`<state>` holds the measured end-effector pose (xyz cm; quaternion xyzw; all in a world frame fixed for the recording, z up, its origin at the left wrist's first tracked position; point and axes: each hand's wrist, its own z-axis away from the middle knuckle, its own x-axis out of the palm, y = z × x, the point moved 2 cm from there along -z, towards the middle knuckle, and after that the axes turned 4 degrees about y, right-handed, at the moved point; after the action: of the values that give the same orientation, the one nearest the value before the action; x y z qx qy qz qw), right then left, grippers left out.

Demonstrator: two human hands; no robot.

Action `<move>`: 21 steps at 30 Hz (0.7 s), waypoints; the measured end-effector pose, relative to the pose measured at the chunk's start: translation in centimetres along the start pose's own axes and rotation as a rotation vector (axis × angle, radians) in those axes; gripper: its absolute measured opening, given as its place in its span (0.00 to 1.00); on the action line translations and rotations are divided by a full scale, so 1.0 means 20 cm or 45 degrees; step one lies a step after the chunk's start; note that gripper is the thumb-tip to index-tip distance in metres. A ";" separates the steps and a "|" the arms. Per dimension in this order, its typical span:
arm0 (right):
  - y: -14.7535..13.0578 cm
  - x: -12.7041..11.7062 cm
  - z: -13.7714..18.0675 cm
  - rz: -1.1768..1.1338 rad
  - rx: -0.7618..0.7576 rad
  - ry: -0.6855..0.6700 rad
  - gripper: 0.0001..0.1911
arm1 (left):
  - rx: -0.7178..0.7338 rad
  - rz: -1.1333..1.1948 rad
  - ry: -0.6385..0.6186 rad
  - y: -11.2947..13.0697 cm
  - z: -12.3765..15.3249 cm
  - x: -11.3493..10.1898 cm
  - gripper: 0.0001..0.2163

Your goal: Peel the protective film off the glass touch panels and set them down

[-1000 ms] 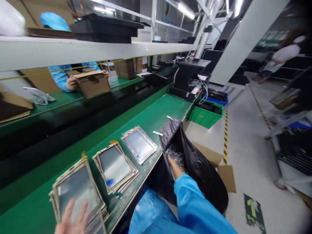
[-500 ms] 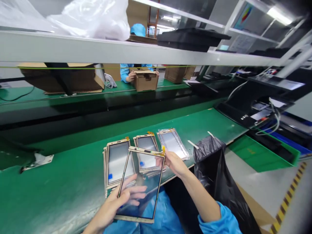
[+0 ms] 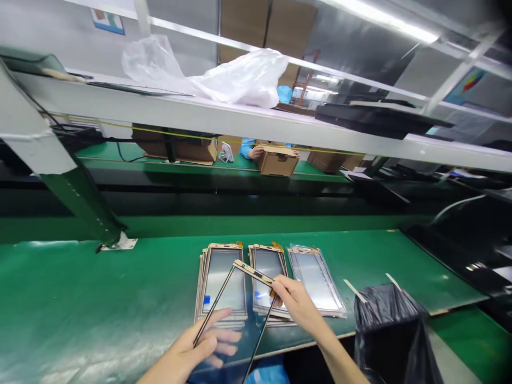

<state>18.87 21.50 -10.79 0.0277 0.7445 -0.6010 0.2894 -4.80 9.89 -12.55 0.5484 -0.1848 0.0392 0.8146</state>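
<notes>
In front of me is a clear touch screen panel with a thin dark border and a pale top strip. It is tilted, and its lower end runs out of view. My right hand pinches its top right corner, where an orange flex tab partly shows. My left hand holds the left edge, its spread fingers seen through the glass. Behind the panel lie a left stack of framed screens, a middle stack and, at right, a group of screens in clear wrapping.
The green bench runs across, with a black-bagged bin at its front right edge. A green post stands at left. Overhead, a white shelf carries plastic bags. Beyond it, another person's hands hold a cardboard box.
The view has swung left and up, so the scene sits further right and lower. The panel's top has turned clockwise, its right corner dropping. Both hands keep their places on it.
</notes>
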 end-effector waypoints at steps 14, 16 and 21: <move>-0.40 -0.04 -0.15 0.447 -0.565 -0.485 0.08 | -0.043 -0.522 -0.084 0.12 0.09 -0.02 0.18; -0.39 -0.04 -0.14 0.444 -0.560 -0.471 0.08 | -0.028 -0.540 -0.092 0.13 0.09 -0.01 0.18; -0.38 -0.05 -0.12 0.446 -0.633 -0.450 0.09 | 0.001 -0.519 -0.112 0.15 0.08 0.00 0.18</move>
<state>15.83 21.83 -3.34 -0.0209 0.7903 -0.3382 0.5105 -5.95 9.66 -9.33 0.5760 -0.1054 -0.1505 0.7965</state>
